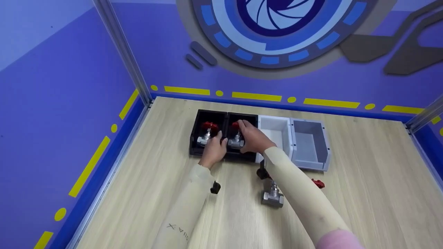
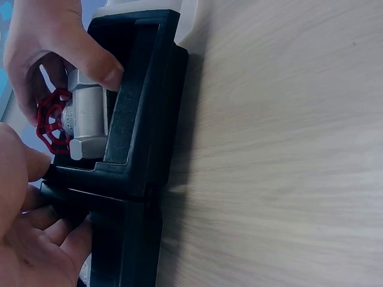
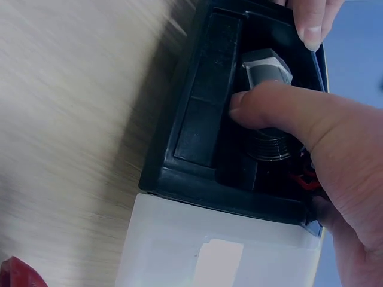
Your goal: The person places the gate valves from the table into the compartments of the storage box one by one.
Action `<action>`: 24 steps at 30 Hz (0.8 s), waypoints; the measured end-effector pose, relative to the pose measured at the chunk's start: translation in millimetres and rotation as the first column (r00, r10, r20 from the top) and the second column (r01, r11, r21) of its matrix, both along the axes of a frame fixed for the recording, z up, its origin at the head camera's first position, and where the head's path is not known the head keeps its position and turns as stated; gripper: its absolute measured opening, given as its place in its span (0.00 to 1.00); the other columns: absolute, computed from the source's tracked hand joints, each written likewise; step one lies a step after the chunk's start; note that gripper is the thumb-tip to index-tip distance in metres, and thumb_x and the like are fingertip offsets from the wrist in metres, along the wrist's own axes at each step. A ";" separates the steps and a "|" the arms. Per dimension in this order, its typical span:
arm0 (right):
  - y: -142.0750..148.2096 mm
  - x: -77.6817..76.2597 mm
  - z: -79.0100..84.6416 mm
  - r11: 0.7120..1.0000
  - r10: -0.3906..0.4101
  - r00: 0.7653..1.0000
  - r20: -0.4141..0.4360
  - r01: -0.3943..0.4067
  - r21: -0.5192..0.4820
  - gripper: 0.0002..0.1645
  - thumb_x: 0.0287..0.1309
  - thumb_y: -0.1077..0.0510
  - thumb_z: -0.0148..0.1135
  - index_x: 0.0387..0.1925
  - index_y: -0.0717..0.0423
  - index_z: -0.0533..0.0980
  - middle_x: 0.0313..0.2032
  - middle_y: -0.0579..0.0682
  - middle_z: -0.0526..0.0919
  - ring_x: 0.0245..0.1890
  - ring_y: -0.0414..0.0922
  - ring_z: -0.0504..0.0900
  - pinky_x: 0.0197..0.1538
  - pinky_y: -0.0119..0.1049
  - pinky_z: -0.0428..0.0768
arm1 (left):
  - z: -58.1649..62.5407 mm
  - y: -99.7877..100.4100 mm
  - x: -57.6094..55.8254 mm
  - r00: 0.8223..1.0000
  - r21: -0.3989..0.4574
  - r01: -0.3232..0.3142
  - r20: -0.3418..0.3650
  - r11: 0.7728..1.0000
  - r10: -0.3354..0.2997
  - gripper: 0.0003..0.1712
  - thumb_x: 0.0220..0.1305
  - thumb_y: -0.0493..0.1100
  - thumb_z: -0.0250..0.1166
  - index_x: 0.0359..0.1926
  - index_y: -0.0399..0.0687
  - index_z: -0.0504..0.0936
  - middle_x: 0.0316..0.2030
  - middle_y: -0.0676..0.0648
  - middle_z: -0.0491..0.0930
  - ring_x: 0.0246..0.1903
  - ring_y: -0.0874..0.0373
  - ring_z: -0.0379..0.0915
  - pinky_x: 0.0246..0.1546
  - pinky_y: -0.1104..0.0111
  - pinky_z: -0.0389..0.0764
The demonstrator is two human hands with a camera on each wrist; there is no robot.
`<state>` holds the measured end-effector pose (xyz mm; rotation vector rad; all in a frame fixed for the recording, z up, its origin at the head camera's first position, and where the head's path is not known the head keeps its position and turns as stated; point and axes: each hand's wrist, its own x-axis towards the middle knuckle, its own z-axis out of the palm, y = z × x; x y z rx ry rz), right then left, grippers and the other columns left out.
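Observation:
My right hand (image 1: pixel 255 138) reaches into the second black bin (image 3: pixel 203 113) and grips a silver valve with a red handwheel (image 2: pixel 90 119). In the right wrist view the thumb presses on the metal body. At the wall between the two black bins, my left hand (image 1: pixel 214 150) pinches the rim, thumb on one side and fingers dipping into the first black bin (image 1: pixel 203 116). Inside that first bin lies another valve (image 1: pixel 204 139), its red wheel toward the back.
A white bin (image 1: pixel 275 133) and a grey bin (image 1: pixel 306 138) continue the row on the right. In front, a third valve (image 1: pixel 272 199) lies on the wooden table (image 1: pixel 373 193). A red handwheel (image 1: pixel 317 183) shows beyond my right forearm. Printed walls stand behind and left.

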<state>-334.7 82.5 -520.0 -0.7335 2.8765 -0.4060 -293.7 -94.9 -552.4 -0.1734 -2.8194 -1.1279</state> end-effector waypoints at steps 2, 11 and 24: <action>-1.8 -0.4 -0.3 1.000 -0.004 1.000 0.011 0.004 0.009 0.70 0.36 0.54 0.81 0.74 0.64 0.47 0.72 0.67 0.54 0.70 0.59 0.62 0.67 0.47 0.70 | -0.1 -0.5 0.5 1.000 -0.001 -0.001 0.001 1.000 0.001 0.29 0.71 0.44 0.54 0.66 0.29 0.67 0.54 0.31 0.78 0.54 0.39 0.76 0.58 0.53 0.75; -6.3 -3.0 -2.5 1.000 -0.013 1.000 0.025 0.012 0.022 0.69 0.37 0.55 0.81 0.74 0.63 0.47 0.72 0.67 0.54 0.70 0.59 0.63 0.67 0.47 0.71 | 0.9 -0.4 0.2 0.999 0.012 0.004 0.038 1.000 -0.004 0.30 0.72 0.45 0.53 0.67 0.30 0.64 0.57 0.32 0.76 0.57 0.41 0.75 0.60 0.54 0.74; -8.5 -5.6 -7.8 1.000 0.001 1.000 0.016 -0.001 -0.010 0.66 0.37 0.58 0.80 0.74 0.63 0.51 0.71 0.67 0.56 0.67 0.60 0.67 0.65 0.48 0.73 | -0.2 -1.0 0.1 1.000 -0.006 0.001 0.021 1.000 -0.001 0.30 0.72 0.46 0.53 0.67 0.30 0.66 0.56 0.32 0.77 0.56 0.40 0.75 0.60 0.55 0.74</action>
